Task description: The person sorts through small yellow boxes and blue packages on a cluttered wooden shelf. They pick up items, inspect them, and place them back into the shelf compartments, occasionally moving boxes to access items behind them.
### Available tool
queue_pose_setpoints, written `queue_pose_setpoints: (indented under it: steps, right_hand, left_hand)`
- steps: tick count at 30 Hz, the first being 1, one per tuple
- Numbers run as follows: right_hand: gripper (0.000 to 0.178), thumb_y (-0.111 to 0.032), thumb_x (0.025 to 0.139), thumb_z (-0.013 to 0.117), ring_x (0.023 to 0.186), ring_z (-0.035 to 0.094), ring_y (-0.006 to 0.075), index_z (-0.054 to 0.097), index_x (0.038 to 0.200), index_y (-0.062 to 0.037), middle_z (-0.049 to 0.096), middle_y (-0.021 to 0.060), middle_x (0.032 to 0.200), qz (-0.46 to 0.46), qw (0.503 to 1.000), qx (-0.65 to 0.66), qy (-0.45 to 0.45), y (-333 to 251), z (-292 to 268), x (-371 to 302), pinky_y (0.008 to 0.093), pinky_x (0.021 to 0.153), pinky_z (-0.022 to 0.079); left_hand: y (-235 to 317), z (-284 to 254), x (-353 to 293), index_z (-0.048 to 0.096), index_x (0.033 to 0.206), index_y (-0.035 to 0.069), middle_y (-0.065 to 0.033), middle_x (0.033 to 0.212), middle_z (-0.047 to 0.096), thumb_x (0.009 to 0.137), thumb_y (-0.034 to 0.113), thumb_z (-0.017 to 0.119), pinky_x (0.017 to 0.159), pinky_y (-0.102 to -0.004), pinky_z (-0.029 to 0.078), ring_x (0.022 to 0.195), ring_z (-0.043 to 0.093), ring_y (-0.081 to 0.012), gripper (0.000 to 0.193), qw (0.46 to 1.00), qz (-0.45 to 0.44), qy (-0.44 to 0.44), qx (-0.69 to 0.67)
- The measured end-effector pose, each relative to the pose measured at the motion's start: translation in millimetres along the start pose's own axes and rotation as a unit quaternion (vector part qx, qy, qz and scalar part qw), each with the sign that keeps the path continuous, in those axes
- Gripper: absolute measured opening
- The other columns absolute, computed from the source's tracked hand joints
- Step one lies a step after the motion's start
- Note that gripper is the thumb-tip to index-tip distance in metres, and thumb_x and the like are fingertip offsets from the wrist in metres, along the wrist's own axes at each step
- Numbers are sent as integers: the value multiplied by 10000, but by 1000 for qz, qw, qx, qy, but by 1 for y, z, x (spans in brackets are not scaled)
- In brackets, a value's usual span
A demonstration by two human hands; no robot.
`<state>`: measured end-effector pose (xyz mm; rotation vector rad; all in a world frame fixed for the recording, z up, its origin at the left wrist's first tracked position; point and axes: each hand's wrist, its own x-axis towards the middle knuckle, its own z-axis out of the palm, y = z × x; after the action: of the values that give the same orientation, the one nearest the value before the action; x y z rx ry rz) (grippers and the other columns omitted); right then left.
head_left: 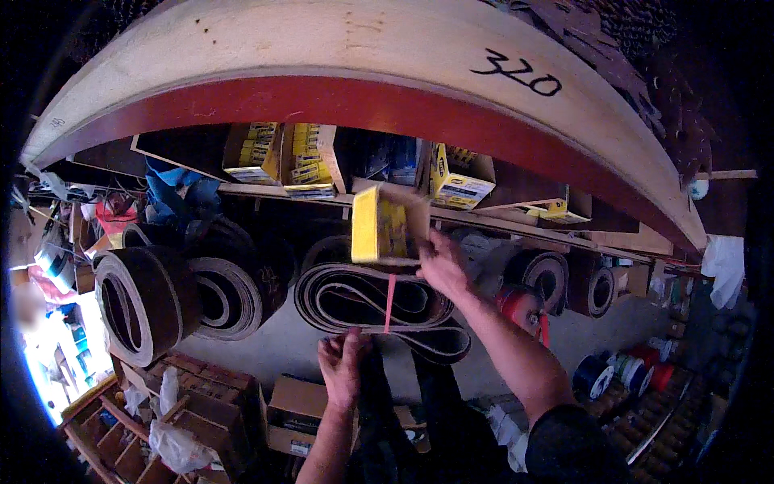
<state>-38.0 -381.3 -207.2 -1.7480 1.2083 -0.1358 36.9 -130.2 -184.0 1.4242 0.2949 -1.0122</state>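
Note:
My right hand is closed on the lower right edge of a small open cardboard box with a yellow side. Small yellow packets show inside the box, which is slightly blurred. Below it lies a flattened coil of dark sanding belts with a pink strap around it. At the near edge of that coil is my left hand, its fingers curled and its thumb against them. Whatever those fingers hold, if anything, is hidden.
Overhead a red-edged shelf board carries a large pale roll. Behind the held box, a shelf holds yellow cartons. Large rolled belts lie at left and more rolls at right. Wire spools stand lower right.

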Motion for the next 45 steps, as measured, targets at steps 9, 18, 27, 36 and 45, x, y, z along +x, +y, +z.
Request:
queue_pose_setpoints:
  steps: [9, 18, 27, 36, 45]
  right_hand:
    - [348, -189, 1006, 373, 568, 643, 212, 364, 1287, 15, 658, 177, 754, 95, 974, 189, 79, -59, 2, 118, 310, 435, 477]
    - [256, -178, 932, 514, 726, 662, 227, 575, 1136, -35, 656, 146, 965, 34, 978, 89, 184, -87, -18, 234, 327, 547, 535]
    - [216, -150, 890, 575, 794, 666, 257, 602, 1054, -12, 662, 167, 924, 10, 976, -199, 81, -6, -30, 326, 372, 665, 562]
    - [294, -145, 815, 525, 865, 650, 296, 650, 1007, 39, 673, 192, 971, 152, 982, -59, 100, -45, 21, 177, 440, 716, 504]
    - [384, -139, 769, 551, 1100, 572, 432, 581, 1108, 41, 619, 265, 1143, 75, 984, -61, 153, -44, 37, 143, 439, 917, 461]
  left_hand:
    - [-153, -135, -58, 464, 984, -30, -165, 883, 585, 825, 286, 713, 779, -383, 477, 875, 600, -279, 433, 925, -18, 22, 378]
    - [-238, -183, -80, 467, 1021, -57, -266, 1000, 523, 799, 357, 671, 857, -504, 420, 981, 511, -453, 512, 806, -51, 27, 590]
    - [-277, -172, -49, 449, 1050, -68, -265, 1020, 475, 824, 244, 633, 861, -497, 394, 984, 465, -447, 427, 830, 10, 38, 556]
    - [-250, -162, -44, 442, 1076, -62, -269, 1046, 468, 841, 245, 619, 892, -491, 393, 1018, 463, -450, 425, 834, -18, 44, 549]
    - [-278, -179, -36, 458, 1055, -64, -265, 1044, 478, 816, 237, 633, 892, -494, 393, 1020, 469, -443, 422, 836, -28, 54, 545]
